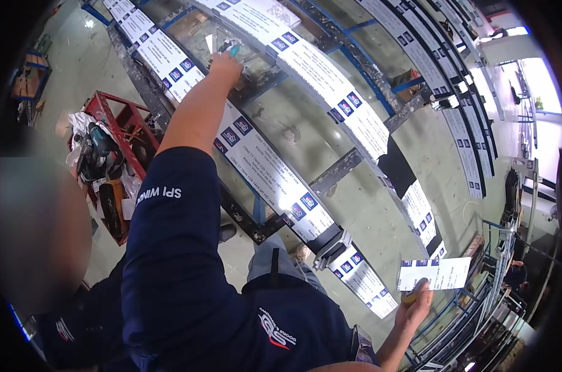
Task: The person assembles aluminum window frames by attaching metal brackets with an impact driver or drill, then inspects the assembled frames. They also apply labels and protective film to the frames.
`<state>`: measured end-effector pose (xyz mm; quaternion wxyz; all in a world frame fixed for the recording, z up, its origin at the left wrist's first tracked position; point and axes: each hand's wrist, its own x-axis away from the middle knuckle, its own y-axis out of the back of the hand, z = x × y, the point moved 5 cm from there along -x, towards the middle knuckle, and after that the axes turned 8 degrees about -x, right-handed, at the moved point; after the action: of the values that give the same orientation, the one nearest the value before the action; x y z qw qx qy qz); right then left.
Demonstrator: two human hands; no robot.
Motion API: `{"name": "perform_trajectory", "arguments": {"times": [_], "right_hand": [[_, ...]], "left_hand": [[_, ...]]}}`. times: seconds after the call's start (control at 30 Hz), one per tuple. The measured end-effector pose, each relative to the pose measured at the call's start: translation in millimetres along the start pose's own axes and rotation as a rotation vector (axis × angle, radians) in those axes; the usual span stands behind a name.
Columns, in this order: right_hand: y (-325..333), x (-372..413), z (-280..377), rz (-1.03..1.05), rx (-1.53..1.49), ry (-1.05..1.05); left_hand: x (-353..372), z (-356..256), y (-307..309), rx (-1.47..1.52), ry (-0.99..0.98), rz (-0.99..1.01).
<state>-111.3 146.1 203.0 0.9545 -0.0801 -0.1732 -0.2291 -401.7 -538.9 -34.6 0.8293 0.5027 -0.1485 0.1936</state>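
Observation:
My left hand (pixel 227 67) is stretched far forward over the frame, its fingers closed around a small teal object (pixel 233 51) whose kind I cannot make out. A white sliver (pixel 210 43) stands up beside it, near dark clutter between the long profiles. At the lower right, my right hand (pixel 416 305) grips a short white piece with printed film (pixel 445 274), thumb on its near edge. Something yellow (pixel 409 297) shows in the same hand, partly hidden. A long film-covered profile (pixel 268 164) runs below my left forearm, with a dark metal clamp-like block (pixel 332 249) near its close end.
A second film-covered profile (pixel 330 80) lies alongside on the blue-and-black frame (pixel 340 170). More profiles (pixel 417 56) are stacked at the upper right. A red metal cart (pixel 116 118) with tools and bags stands left. Another person (pixel 64 316) is close on my left.

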Motion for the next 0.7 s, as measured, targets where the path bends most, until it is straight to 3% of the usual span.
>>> {"name": "perform_trajectory", "arguments": {"times": [0.23, 0.3, 0.47, 0.53, 0.57, 0.6, 0.7], "right_hand": [[-32.0, 4.4, 4.1, 0.048, 0.048, 0.005], [-43.2, 6.6, 4.7, 0.056, 0.048, 0.005], [-71.1, -2.5, 0.8, 0.158, 0.187, 0.085], [-83.2, -6.7, -0.7, 0.160, 0.243, 0.113], [-99.3, -8.2, -2.8, 0.215, 0.233, 0.106], [-113.2, -10.0, -4.1, 0.206, 0.206, 0.112], [-137.8, -22.6, -11.9, 0.178, 0.141, 0.078]], "left_hand": [[-28.9, 10.7, 4.9, -0.129, -0.096, -0.035], [-28.2, 27.3, 23.9, -0.186, -0.099, -0.240], [-10.2, 45.7, 57.6, -0.143, -0.131, -0.531], [19.2, 55.5, 92.1, -0.157, -0.094, -0.509], [33.1, 63.1, 103.2, -0.135, -0.076, -0.656], [50.9, 69.8, 122.7, -0.155, -0.055, -0.639], [126.1, 93.6, 180.1, 0.073, 0.078, -0.694]]}}
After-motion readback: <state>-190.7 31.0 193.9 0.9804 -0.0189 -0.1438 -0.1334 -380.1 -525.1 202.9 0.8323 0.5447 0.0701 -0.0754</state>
